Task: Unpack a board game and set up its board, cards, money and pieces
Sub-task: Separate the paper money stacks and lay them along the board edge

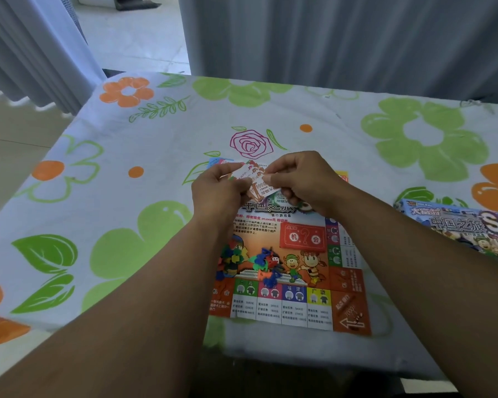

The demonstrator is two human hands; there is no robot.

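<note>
Head view: my two hands sort the play-money notes [259,182] above the far edge of the board [293,271], which lies open and flat on the flowered tablecloth [156,133].

Risk, as I judge it: the notes are thin and fanned loosely, so a pull on one could drag its neighbours out and scatter them over the board. A dropped note could also land in the heap of coloured plastic pieces [259,262] on the near-left part of the board and knock them about.

My left hand [219,188] has its fingers curled round the left end of the fan, with the thumb pressed on top. My right hand [302,179] pinches the right edge of the notes between thumb and forefinger, the other fingers tucked under. Neither hand is spread.

The game box [457,225] lies to the right, well apart from the board.
</note>
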